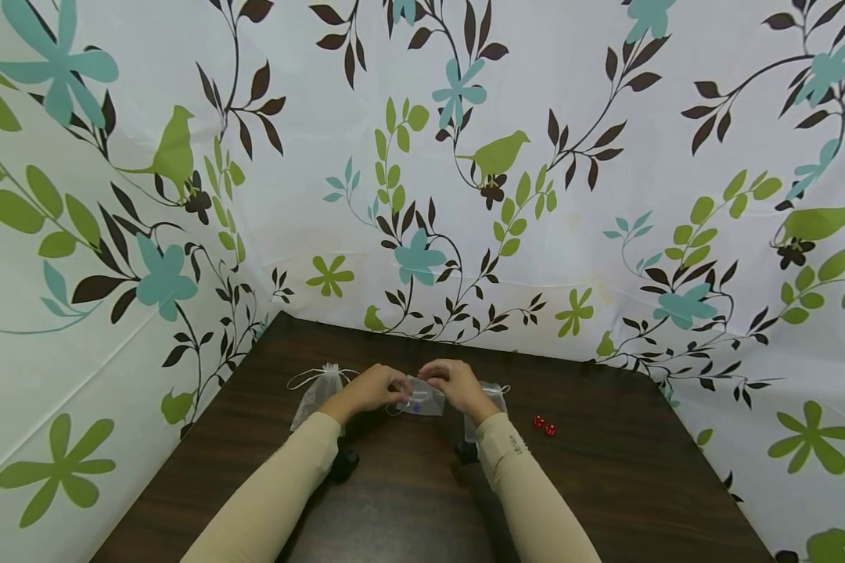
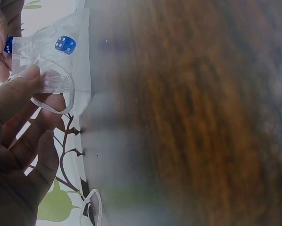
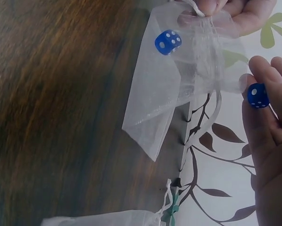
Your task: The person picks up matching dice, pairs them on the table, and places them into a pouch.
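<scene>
So in the head view both hands meet over a dark wood-grain surface (image 1: 408,500), with a sheer white drawstring bag (image 1: 431,403) between them and 1 blue die (image 1: 417,407) showing through it. A 2nd sheer bag (image 1: 317,399) lies just past the left forearm, a 3rd (image 1: 494,396) is partly hidden by the right hand (image 1: 458,383), and 2 red dice (image 1: 544,425) sit off to the right, close together.

Left wrist view: the left hand (image 2: 23,127) has the middle bag's gathered neck pinched between thumb and fingers, other fingers loosely bent. The blue die's inside, below the neck, with the white cord looping near the thumb.

Right wrist view: the right hand is nearly closed, fingertips gripping another blue die (image 3: 258,95) just outside the bag's mouth. Can't tell if the bag's bottom touches the surface.
</scene>
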`<state>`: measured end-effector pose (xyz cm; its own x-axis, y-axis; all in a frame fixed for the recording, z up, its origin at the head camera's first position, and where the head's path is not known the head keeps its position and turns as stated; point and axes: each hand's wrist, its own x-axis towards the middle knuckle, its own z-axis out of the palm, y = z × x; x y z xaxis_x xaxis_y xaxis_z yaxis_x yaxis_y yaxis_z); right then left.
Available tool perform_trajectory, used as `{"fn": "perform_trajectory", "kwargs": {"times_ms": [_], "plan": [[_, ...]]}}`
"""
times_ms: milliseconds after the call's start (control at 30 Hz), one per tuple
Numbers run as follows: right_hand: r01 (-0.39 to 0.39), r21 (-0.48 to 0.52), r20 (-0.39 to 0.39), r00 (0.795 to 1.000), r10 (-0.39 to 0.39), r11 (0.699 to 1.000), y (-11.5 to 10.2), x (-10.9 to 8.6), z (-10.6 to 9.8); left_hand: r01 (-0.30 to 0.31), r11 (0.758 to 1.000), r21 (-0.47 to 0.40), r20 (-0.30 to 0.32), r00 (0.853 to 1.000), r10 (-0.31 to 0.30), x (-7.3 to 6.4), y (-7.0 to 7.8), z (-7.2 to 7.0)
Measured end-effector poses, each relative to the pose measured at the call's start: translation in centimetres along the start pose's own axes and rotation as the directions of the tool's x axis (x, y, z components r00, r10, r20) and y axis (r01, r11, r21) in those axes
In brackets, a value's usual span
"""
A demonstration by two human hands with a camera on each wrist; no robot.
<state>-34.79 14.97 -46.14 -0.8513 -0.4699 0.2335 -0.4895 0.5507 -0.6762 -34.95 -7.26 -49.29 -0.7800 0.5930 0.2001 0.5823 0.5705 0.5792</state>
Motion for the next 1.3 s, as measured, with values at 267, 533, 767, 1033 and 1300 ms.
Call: {"fn": "perform_trajectory", "kwargs": {"times_ms": [267, 533, 767, 1033, 1300], "plan": [[-0.025, 0.031, 0.012, 1.0, 0.025, 0.999, 0.0, 0.0, 0.4, -0.001, 1.0, -0.02, 0.01, 1.0, 0.001, -0.1, 0.1, 0.2], [-0.018, 0.037, 0.003, 1.0, 0.018, 0.999, -0.2, -0.1, 0.6, -0.009, 1.0, -0.019, -0.001, 1.0, 0.009, -0.2, 0.2, 0.1], [-0.014, 0.028, -0.019, 1.0, 0.014, 0.999, -0.1, -0.2, 0.8, -0.018, 1.0, -0.01, -0.005, 1.0, 0.018, -0.3, 0.1, 0.2], [-0.058, -0.013, 0.033, 0.998, 0.058, 0.998, 0.8, -0.9, 0.3, -0.015, 1.0, -0.024, -0.026, 1.0, 0.014, -0.4, -0.3, 0.0], [-0.016, -0.078, 0.071, 0.997, 0.021, 0.997, 2.0, -1.4, 0.4, -0.018, 0.999, -0.043, -0.075, 0.997, 0.015, -0.4, -0.3, -0.4]]}}
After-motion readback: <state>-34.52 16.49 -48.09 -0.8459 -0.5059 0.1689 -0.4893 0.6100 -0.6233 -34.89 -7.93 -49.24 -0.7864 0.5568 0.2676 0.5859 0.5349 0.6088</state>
